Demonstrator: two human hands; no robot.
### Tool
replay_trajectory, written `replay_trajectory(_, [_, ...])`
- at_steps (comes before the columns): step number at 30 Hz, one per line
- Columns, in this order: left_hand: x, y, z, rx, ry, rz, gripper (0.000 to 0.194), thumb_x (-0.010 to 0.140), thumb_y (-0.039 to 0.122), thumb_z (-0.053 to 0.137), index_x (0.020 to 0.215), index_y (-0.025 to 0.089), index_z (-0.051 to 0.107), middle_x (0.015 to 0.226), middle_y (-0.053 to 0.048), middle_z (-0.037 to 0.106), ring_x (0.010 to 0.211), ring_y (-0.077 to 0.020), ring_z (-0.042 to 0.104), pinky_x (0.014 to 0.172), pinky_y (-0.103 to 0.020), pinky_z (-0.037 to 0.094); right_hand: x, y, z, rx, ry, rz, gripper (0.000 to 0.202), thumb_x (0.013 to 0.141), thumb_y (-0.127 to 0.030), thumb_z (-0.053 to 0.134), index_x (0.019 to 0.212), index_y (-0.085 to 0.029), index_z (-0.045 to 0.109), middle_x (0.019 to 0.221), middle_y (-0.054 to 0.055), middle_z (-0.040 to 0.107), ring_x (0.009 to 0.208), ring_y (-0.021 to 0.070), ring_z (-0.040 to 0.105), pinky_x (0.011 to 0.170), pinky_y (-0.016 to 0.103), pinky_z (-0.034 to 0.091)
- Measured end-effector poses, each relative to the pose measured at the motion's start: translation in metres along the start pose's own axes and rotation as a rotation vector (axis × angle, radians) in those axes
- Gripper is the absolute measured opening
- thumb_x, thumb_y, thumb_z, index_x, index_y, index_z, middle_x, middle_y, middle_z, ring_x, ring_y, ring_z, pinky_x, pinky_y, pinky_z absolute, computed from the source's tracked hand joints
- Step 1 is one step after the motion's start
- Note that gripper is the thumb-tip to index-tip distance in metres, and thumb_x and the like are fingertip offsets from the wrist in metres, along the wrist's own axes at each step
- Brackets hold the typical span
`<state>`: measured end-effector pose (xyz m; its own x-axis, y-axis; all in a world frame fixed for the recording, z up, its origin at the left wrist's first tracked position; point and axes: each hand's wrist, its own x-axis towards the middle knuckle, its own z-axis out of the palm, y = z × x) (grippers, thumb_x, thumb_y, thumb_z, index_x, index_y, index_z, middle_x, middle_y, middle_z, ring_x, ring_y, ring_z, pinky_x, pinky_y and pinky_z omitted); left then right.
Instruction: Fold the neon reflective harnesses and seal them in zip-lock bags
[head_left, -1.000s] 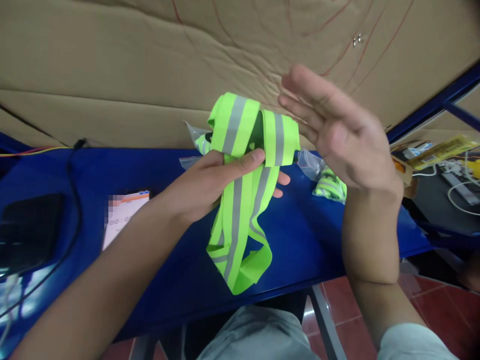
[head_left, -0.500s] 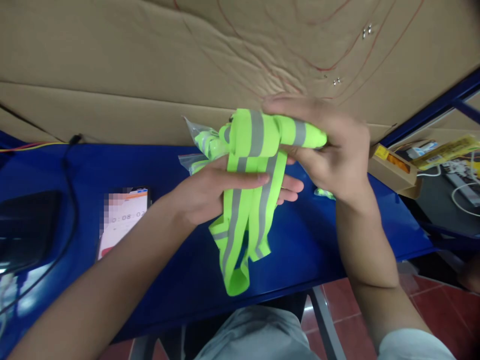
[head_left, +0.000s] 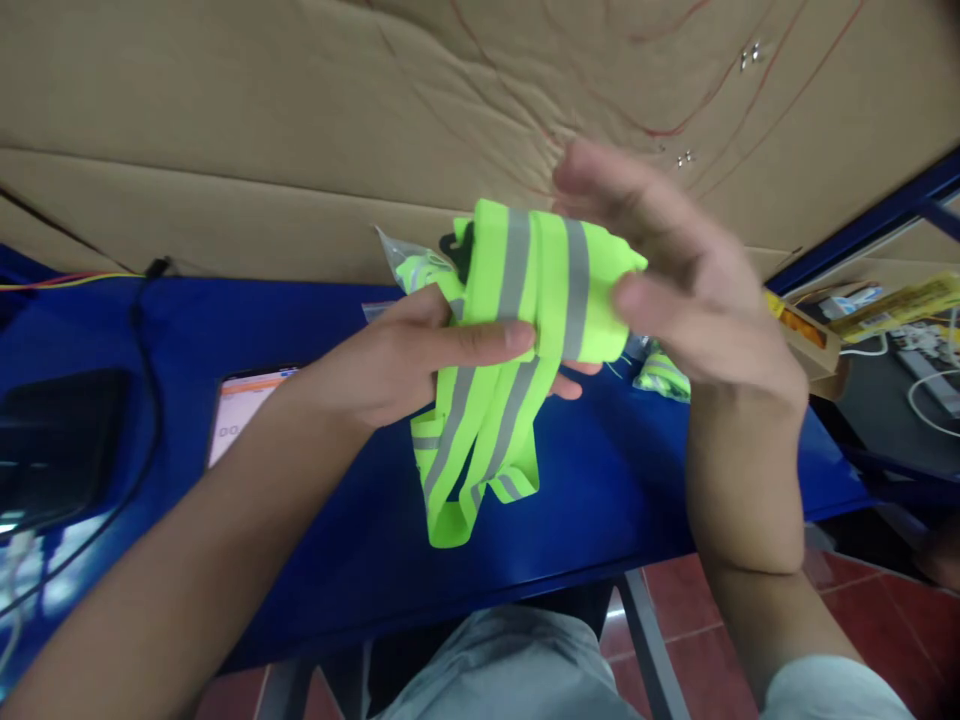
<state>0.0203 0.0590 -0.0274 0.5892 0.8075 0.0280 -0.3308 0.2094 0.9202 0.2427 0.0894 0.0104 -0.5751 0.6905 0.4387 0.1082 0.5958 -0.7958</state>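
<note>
A bundle of neon-yellow reflective strap [head_left: 555, 285] with grey stripes is held above the blue table. My left hand [head_left: 450, 350] grips it, thumb across the front and fingers behind. Loops of the strap hang below that hand, and a black buckle-like piece [head_left: 466, 250] shows at the upper left of the bundle. Right beside the bundle is my right hand [head_left: 690, 270], fingers spread and slightly blurred; its thumb is at the bundle's right edge, and I cannot tell whether it touches.
Clear bags with neon strap [head_left: 416, 265] lie behind the hands; another neon bundle [head_left: 661, 375] is to the right. A phone [head_left: 244, 400], a black device [head_left: 64, 440] and a cable [head_left: 146, 400] are on the blue table [head_left: 600, 500]. A cardboard panel [head_left: 225, 120] stands behind.
The strap's right portion has been laid flat over the bundle. My right hand has come off it, its fingers opening and moving slightly right.
</note>
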Motion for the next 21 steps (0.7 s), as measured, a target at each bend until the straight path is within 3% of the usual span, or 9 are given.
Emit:
replay_trajectory(2, [0.001, -0.003, 0.002, 0.020, 0.008, -0.007, 0.043, 0.083, 0.044, 0.087, 0.116, 0.018, 0.079, 0.103, -0.010, 0.084, 0.094, -0.0358, 0.082, 0.079, -0.043, 0.068, 0.001, 0.004, 0.008, 0.008, -0.037, 0.190, 0.046, 0.090, -0.054, 0.078, 0.123, -0.023, 0.072, 0.116, 0.000, 0.077, 0.106, 0.0209, 0.075, 0.099, 0.038, 0.063])
replay_trajectory(3, [0.002, -0.005, 0.002, 0.015, 0.031, 0.013, 0.046, 0.082, 0.048, 0.088, 0.115, 0.018, 0.079, 0.101, -0.010, 0.084, 0.094, -0.0356, 0.082, 0.079, -0.043, 0.069, 0.001, 0.005, 0.013, 0.037, -0.040, 0.246, 0.040, 0.090, -0.055, 0.077, 0.113, -0.022, 0.073, 0.096, -0.002, 0.077, 0.084, 0.0173, 0.075, 0.081, 0.034, 0.066])
replay_trajectory(5, [0.005, -0.010, 0.001, -0.031, 0.057, 0.053, 0.056, 0.077, 0.056, 0.090, 0.117, 0.019, 0.078, 0.102, -0.010, 0.084, 0.096, -0.0358, 0.082, 0.082, -0.044, 0.069, 0.003, 0.005, 0.022, 0.132, 0.034, 0.266, 0.040, 0.089, -0.061, 0.075, 0.095, -0.022, 0.071, 0.072, -0.005, 0.067, 0.056, 0.0109, 0.061, 0.055, 0.026, 0.057])
replay_trajectory(8, [0.010, -0.017, -0.003, -0.118, 0.014, 0.027, 0.066, 0.070, 0.062, 0.092, 0.120, 0.022, 0.078, 0.116, -0.011, 0.082, 0.107, -0.0395, 0.079, 0.091, -0.047, 0.067, 0.006, 0.003, 0.032, 0.211, 0.179, 0.257, 0.044, 0.083, -0.067, 0.077, 0.083, -0.024, 0.066, 0.067, -0.004, 0.061, 0.046, 0.0095, 0.048, 0.040, 0.025, 0.045])
replay_trajectory(10, [0.012, -0.021, -0.005, -0.119, -0.039, -0.032, 0.056, 0.073, 0.053, 0.093, 0.117, 0.021, 0.079, 0.121, -0.011, 0.081, 0.114, -0.0400, 0.077, 0.095, -0.047, 0.066, 0.007, 0.003, 0.033, 0.158, 0.298, 0.240, 0.042, 0.084, -0.067, 0.076, 0.084, -0.026, 0.066, 0.074, -0.002, 0.067, 0.053, 0.0137, 0.056, 0.046, 0.029, 0.052])
replay_trajectory(13, [0.015, -0.026, -0.007, -0.113, -0.039, -0.089, 0.034, 0.082, 0.036, 0.088, 0.111, 0.019, 0.080, 0.118, -0.011, 0.082, 0.110, -0.0359, 0.079, 0.091, -0.042, 0.067, 0.006, 0.006, 0.030, -0.112, 0.370, 0.159, 0.033, 0.087, -0.060, 0.078, 0.094, -0.028, 0.073, 0.095, 0.001, 0.077, 0.080, 0.0232, 0.074, 0.075, 0.038, 0.066])
replay_trajectory(15, [0.016, -0.027, -0.009, -0.158, 0.003, -0.059, 0.033, 0.084, 0.039, 0.086, 0.111, 0.021, 0.080, 0.114, -0.009, 0.083, 0.106, -0.0348, 0.080, 0.088, -0.043, 0.068, 0.003, 0.009, 0.027, -0.318, 0.312, 0.037, 0.032, 0.093, -0.054, 0.074, 0.111, -0.028, 0.076, 0.114, 0.002, 0.078, 0.107, 0.0266, 0.075, 0.099, 0.039, 0.064])
replay_trajectory(17, [0.016, -0.026, -0.011, -0.174, 0.037, -0.008, 0.039, 0.082, 0.046, 0.088, 0.111, 0.023, 0.079, 0.109, -0.007, 0.083, 0.107, -0.0368, 0.079, 0.090, -0.046, 0.068, 0.000, 0.012, 0.026, -0.465, 0.215, -0.088, 0.036, 0.102, -0.050, 0.064, 0.129, -0.028, 0.073, 0.135, 0.002, 0.074, 0.133, 0.0263, 0.066, 0.119, 0.037, 0.053])
replay_trajectory(21, [0.010, -0.019, -0.011, -0.132, 0.127, 0.049, 0.053, 0.067, 0.051, 0.097, 0.106, 0.021, 0.077, 0.101, -0.005, 0.082, 0.118, -0.0400, 0.075, 0.098, -0.049, 0.065, 0.000, 0.017, 0.028, -0.668, 0.042, -0.182, 0.038, 0.109, -0.043, 0.050, 0.142, -0.035, 0.068, 0.152, -0.002, 0.064, 0.149, 0.0242, 0.054, 0.129, 0.038, 0.043])
